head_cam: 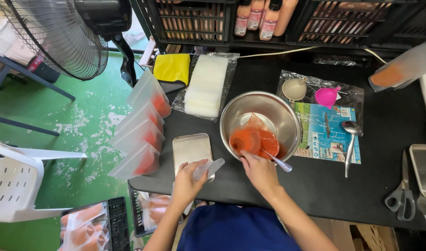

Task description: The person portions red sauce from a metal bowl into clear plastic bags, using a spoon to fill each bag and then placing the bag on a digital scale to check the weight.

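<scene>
My left hand point(188, 176) holds a clear empty plastic pouch point(209, 168) just below a small flat metal tray point(190, 148). My right hand point(258, 170) grips the handle of a spoon point(279, 162) that reaches into a steel bowl point(287, 116). Inside the bowl lies an orange funnel point(245, 141) and orange-red sauce point(267, 140) with a plastic bag point(255, 122) over it.
Several filled sauce pouches point(141, 131) lie in a row at the table's left edge. A stack of empty pouches point(204, 86), a yellow cloth point(172, 68), pink funnel point(326, 96), ladle point(351, 139), scissors point(402, 195), crates with bottles point(261, 16) and a fan point(59, 37) surround the bowl.
</scene>
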